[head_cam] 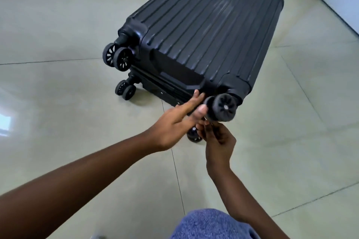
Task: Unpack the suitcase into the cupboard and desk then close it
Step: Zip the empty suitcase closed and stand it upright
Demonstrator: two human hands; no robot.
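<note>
A blue-clad knee (211,225) is showing nearest. The right hand (218,139) is curling its fingers beneath the near wheel (225,107); whether they are gripping anything I cannot tell. The left hand (174,122) is reaching with straight fingers touching the closed black suitcase (204,31), which is lying flat on the tiled floor (58,103), wheels toward the person, long axis running away. Open floor is lying left and right.

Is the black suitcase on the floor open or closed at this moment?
Closed. The suitcase lies flat on the tiled floor, both shells together, wheels toward the person; nothing inside shows.
</note>
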